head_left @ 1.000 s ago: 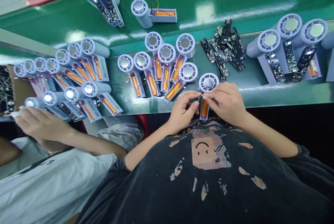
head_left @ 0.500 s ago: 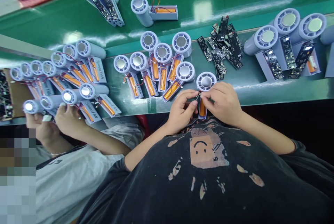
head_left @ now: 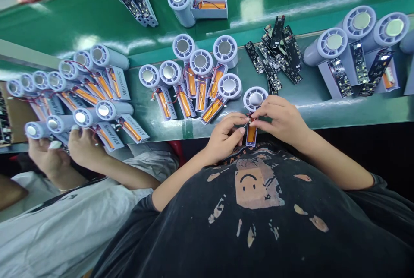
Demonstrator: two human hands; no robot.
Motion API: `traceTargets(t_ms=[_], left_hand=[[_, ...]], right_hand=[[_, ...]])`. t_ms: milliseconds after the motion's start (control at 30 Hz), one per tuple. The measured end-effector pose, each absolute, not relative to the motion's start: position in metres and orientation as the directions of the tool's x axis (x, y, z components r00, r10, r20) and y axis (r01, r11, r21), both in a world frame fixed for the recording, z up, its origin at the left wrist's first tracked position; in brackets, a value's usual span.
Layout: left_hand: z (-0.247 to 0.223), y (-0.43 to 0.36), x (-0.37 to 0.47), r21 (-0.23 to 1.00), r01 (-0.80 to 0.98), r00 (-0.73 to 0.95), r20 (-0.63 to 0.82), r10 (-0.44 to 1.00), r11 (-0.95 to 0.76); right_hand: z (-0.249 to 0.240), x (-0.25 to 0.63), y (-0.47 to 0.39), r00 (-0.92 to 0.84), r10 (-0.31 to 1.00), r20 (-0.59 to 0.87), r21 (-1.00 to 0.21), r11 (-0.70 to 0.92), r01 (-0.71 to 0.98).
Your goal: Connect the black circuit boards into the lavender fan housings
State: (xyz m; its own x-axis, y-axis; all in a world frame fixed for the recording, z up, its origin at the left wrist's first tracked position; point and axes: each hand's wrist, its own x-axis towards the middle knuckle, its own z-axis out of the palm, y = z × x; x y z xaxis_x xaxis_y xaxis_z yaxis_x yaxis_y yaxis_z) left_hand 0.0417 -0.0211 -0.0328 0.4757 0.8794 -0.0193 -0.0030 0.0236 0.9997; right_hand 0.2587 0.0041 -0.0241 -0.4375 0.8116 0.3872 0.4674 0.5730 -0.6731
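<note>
— What's at my nine o'clock?

— A co-worker's hands (head_left: 69, 148) on the grey fan units (head_left: 80, 96). At centre, my left hand (head_left: 224, 136) has its fingers closed on the handle of the small fan (head_left: 254, 112).

— And the right?

— My right hand (head_left: 281, 120) pinches the fan's wires, just at three o'clock of the left. The fan lies between both grips, its head at twelve o'clock. Circuit boards (head_left: 278, 55) lie beyond.

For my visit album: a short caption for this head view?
Both hands, left hand and right hand, pinch wires on a small fan at the green bench.
</note>
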Motion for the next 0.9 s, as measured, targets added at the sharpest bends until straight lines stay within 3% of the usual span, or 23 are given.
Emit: traceTargets(t_ms=[133, 300, 433, 567, 667, 733, 800, 900], left_hand=[[-0.032, -0.021, 0.04, 0.995, 0.102, 0.496, -0.035, 0.868, -0.018], [-0.032, -0.02, 0.042, 0.991, -0.075, 0.443, -0.071, 0.894, 0.115], [-0.026, -0.02, 0.038, 0.976, -0.158, 0.502, -0.049, 0.864, 0.147], [-0.018, -0.017, 0.031, 0.995, -0.098, 0.817, 0.082, 0.57, -0.003], [-0.019, -0.014, 0.028, 0.993, -0.085, 0.894, 0.11, 0.434, -0.077], [-0.023, -0.013, 0.03, 0.993, -0.062, 0.846, 0.108, 0.522, -0.105], [-0.028, -0.012, 0.035, 0.984, 0.011, 0.754, 0.109, 0.647, -0.179], [-0.03, -0.009, 0.043, 0.918, 0.172, 0.663, 0.16, 0.732, -0.357]], right_hand=[[-0.024, 0.257, 0.003, -0.403, 0.862, 0.306, -0.743, 0.481, 0.465], [-0.022, 0.258, 0.001, -0.292, 0.902, 0.318, -0.772, 0.426, 0.472], [-0.016, 0.264, -0.009, -0.27, 0.918, 0.291, -0.813, 0.386, 0.436], [-0.009, 0.261, -0.025, -0.44, 0.898, -0.025, -0.886, 0.184, 0.426], [-0.007, 0.257, -0.03, -0.35, 0.905, -0.241, -0.895, -0.068, 0.441], [-0.007, 0.257, -0.032, -0.305, 0.885, -0.353, -0.912, -0.252, 0.325], [-0.008, 0.259, -0.034, -0.316, 0.838, -0.445, -0.893, -0.443, 0.083], [-0.01, 0.26, -0.038, -0.349, 0.764, -0.543, -0.718, -0.638, -0.279]])
